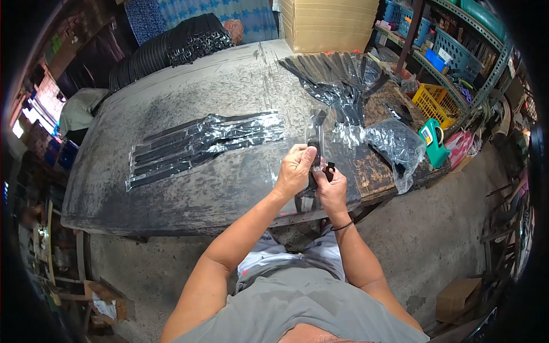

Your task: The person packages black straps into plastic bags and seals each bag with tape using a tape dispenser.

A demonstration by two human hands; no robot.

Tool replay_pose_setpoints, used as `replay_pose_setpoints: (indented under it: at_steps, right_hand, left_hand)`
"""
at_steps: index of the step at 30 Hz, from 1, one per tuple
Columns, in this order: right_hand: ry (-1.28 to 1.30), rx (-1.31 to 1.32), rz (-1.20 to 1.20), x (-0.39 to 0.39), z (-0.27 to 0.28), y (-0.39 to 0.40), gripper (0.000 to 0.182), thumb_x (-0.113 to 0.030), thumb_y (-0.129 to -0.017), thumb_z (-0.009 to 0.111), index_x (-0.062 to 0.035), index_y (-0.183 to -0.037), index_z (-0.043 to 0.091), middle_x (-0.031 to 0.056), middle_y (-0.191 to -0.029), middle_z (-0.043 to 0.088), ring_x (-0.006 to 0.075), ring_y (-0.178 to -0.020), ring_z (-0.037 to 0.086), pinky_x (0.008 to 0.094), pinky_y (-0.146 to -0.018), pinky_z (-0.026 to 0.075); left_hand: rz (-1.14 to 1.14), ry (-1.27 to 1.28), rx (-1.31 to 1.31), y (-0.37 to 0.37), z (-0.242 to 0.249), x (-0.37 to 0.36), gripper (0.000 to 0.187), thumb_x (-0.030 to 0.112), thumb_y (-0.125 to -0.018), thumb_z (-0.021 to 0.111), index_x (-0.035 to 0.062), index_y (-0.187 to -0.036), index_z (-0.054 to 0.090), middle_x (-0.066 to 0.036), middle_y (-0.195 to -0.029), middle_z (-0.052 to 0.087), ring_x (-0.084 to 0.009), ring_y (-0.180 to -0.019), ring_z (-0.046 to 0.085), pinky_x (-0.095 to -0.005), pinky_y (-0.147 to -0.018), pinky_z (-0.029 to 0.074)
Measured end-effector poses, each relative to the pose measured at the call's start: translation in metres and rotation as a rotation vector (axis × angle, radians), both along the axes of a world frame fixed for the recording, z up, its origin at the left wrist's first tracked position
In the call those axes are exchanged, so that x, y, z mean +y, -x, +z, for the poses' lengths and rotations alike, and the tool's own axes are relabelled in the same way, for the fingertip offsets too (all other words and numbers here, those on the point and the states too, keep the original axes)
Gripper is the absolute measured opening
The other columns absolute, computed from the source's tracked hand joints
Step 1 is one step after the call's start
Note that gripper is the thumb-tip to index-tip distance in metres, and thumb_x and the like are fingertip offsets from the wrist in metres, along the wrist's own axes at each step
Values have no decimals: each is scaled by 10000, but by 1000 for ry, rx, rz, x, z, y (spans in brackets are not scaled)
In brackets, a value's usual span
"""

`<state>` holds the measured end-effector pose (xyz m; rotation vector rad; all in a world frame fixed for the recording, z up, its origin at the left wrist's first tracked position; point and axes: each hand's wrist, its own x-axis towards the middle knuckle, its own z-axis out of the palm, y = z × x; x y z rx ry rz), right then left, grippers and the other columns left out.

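Grey shirt (286, 303), nearest; black strip (320, 135), over the table (189, 208), long axis pointing away from us; our left hand (295, 169) pinches it nearer its far end, right hand (334, 193) grips lower, fingers closed.

Both hands (313, 174) grip a black strip (318, 137) (partly clear-wrapped).

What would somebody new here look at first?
Probably the bright green tape dispenser on the table's right side, with the yellow basket just beyond it. Then the shiny wrapped black strips, lying left of the left hand and right hand.
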<state>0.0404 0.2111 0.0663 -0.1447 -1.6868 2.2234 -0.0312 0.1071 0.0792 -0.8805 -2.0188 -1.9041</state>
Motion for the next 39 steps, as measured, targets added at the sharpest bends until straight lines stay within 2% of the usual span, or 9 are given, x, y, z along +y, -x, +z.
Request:
replay_pose_setpoints:
  at_steps: [5, 8, 17, 22, 28, 29, 33, 36, 39]
  right_hand:
    - [-69, 1, -18, -1, 8, -3, 58, -100, -919, 617, -51, -896, 597, -51, -809, 597, 0, -670, 495, 162, -547, 385]
    - [-67, 38, -53, -4, 1, 2, 60, -109, -919, 619, -51, -910, 605, -57, -775, 590, 0, -617, 483, 167, -503, 369]
    - [-273, -77, 33, 22, -8, -6, 155, -121, -874, 658, -10, -981, 643, -21, -831, 619, 21, -734, 522, 188, -644, 433]
    - [-221, -9, 88, 61, 54, 9, 300, -292, -913, 587, -12, -1005, 643, 14, -813, 602, 20, -463, 426, 183, -413, 349]
    - [-457, -33, 247, 56, 101, 21, 167, -223, -867, 670, -63, -828, 641, -62, -637, 537, 11, -492, 420, 190, -428, 323]
    - [-461, -2, 200, 55, 109, 20, 180, -215, -859, 683, -40, -838, 643, -51, -677, 558, 25, -567, 447, 204, -504, 362]
    - [-503, 19, 116, 57, 112, 26, 177, -171, -847, 701, -6, -845, 636, -15, -742, 596, 58, -682, 512, 227, -623, 433]
    - [-551, 5, 120, 54, 111, 25, 180, -172, -851, 698, -4, -844, 634, -2, -761, 606, 62, -695, 527, 238, -633, 447]
    - [-551, 31, 145, 54, 103, 30, 187, -171, -866, 686, 5, -873, 622, 9, -794, 613, 61, -707, 549, 230, -611, 460]
  left_hand:
    - [-160, -335, -387, -11, 5, 8, 122, 135, -952, 556, 21, -954, 600, 37, -851, 571, -35, -779, 483, -202, -666, 408]
    - [-167, -147, -462, -11, 1, -1, 126, 136, -943, 568, 19, -974, 600, 33, -829, 590, -47, -763, 511, -220, -679, 434]
    - [-136, 78, -202, -10, -4, -17, 92, 99, -875, 624, 8, -891, 628, -35, -855, 589, -117, -807, 552, -260, -713, 449]
    - [-172, 251, -81, -22, 14, -21, 152, 104, -819, 677, -12, -903, 624, -110, -913, 612, -220, -852, 600, -306, -765, 470]
    - [-175, 265, -76, -32, 13, -14, 156, 103, -834, 653, -6, -943, 631, -133, -944, 627, -282, -860, 614, -346, -782, 471]
    - [-165, 258, -82, -32, 11, -15, 105, 75, -840, 637, -1, -912, 638, -70, -867, 603, -157, -770, 559, -284, -711, 450]
    - [-166, 287, -77, -22, -4, -23, 102, 83, -833, 645, 4, -898, 649, -66, -900, 585, -146, -781, 557, -275, -726, 453]
    - [-239, 370, -15, -13, -3, -23, 261, 101, -855, 643, 16, -1100, 614, -66, -1037, 569, -127, -872, 554, -260, -785, 452]
    - [-466, -99, -309, -7, 25, -9, 566, 132, -901, 612, 17, -1388, 348, -71, -1203, 512, -105, -1019, 512, -260, -876, 439]
